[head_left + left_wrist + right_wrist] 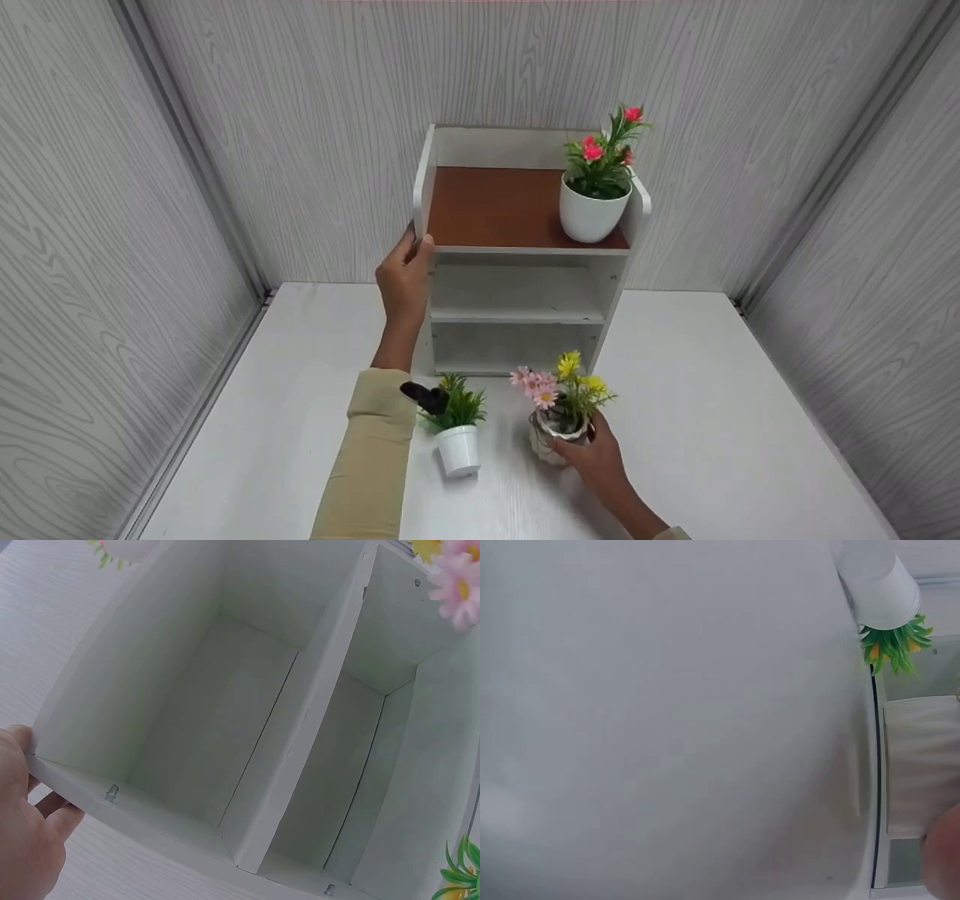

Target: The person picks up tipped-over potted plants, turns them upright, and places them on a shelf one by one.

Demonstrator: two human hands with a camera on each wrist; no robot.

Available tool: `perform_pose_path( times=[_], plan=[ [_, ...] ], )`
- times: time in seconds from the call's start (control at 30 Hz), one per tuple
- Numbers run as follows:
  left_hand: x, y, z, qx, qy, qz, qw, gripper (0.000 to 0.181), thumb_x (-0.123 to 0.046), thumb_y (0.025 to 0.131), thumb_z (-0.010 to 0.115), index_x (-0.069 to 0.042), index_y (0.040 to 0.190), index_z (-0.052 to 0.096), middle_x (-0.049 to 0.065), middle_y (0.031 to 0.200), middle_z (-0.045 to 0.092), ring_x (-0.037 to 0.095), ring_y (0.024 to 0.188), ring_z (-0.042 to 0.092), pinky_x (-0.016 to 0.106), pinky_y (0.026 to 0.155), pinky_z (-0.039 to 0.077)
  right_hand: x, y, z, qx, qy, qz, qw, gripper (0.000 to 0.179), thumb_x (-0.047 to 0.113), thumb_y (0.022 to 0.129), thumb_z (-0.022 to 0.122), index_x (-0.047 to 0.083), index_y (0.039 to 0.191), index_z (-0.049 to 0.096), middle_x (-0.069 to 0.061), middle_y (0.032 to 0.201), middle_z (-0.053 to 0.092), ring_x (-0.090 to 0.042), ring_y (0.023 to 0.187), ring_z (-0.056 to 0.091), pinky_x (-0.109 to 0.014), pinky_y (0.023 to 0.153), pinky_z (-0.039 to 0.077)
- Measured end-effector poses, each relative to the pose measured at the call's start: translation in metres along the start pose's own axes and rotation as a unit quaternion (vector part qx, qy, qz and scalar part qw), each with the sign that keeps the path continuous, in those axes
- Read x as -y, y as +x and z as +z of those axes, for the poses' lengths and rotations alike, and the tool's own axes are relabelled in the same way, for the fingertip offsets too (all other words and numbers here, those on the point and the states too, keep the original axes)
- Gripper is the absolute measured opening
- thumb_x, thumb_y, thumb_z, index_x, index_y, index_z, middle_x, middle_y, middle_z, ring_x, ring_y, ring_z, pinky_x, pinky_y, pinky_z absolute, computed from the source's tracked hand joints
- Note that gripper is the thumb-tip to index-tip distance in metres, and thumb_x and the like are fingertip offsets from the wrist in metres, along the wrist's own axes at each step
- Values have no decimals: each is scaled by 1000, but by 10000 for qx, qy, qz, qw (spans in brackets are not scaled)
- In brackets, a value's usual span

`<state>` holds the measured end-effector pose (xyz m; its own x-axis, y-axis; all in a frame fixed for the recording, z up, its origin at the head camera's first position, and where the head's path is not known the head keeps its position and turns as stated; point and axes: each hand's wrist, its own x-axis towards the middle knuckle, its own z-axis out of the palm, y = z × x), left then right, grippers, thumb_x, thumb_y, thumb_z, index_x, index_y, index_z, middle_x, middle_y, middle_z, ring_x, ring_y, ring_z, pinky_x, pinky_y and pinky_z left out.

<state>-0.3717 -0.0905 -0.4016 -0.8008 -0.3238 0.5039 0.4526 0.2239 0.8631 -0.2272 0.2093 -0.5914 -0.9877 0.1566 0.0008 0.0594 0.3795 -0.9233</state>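
Note:
A small white shelf unit with a brown top board stands against the back wall. My left hand grips its left side panel near the top, thumb in front; the left wrist view shows the fingers at the panel's edge. Low in front of the unit, my right hand holds a pale, bumpy flower pot by its right side. Pink and yellow flowers rise from this pot. In the right wrist view only a blurred part of the right hand shows.
On the brown top, at the right, stands a white pot with red flowers. A smaller white pot with a green plant is on the white table, left of the right hand. Grey wood-grain walls enclose the table.

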Motion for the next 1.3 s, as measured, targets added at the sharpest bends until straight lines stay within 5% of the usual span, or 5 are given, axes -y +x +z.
perform_pose_path(
  times=[0.37, 0.77, 1.07, 1.3],
  plan=[
    [1, 0, 0, 6, 51, 34, 10000, 49, -39, 101, 61, -17, 145, 56, 3, 137, 65, 14, 121, 64, 38, 96, 56, 61, -2, -16, -106, 181, -368, 9991, 100, 35, 75, 90, 3, 153, 35, -20, 153, 43, -39, 143, 41, -52, 114, 38],
    [-1, 0, 0, 50, -10, 236, 9997, 47, -38, 103, 58, -20, 146, 55, 0, 139, 64, 14, 123, 63, 39, 96, 56, 154, 6, -36, -29, 446, -1314, 9903, 92, 31, 78, 89, 12, 152, 38, -8, 149, 46, -29, 141, 44, -48, 112, 42],
    [0, 1, -2, -32, 58, 168, 9998, 48, -37, 102, 59, -16, 145, 55, 1, 140, 63, 14, 124, 62, 38, 97, 55, 225, 27, -31, -116, 676, -2199, 9731, 89, 28, 78, 89, 12, 151, 40, -7, 144, 50, -24, 134, 51, -43, 103, 51],
    [0, 0, 1, -65, 60, 145, 9999, 44, -37, 101, 60, -18, 142, 60, 0, 134, 67, 11, 118, 65, 37, 96, 56, 254, 44, -22, -206, 727, -2402, 9678, 88, 30, 78, 89, 10, 149, 42, -8, 143, 51, -21, 131, 52, -39, 103, 50]
  ],
)
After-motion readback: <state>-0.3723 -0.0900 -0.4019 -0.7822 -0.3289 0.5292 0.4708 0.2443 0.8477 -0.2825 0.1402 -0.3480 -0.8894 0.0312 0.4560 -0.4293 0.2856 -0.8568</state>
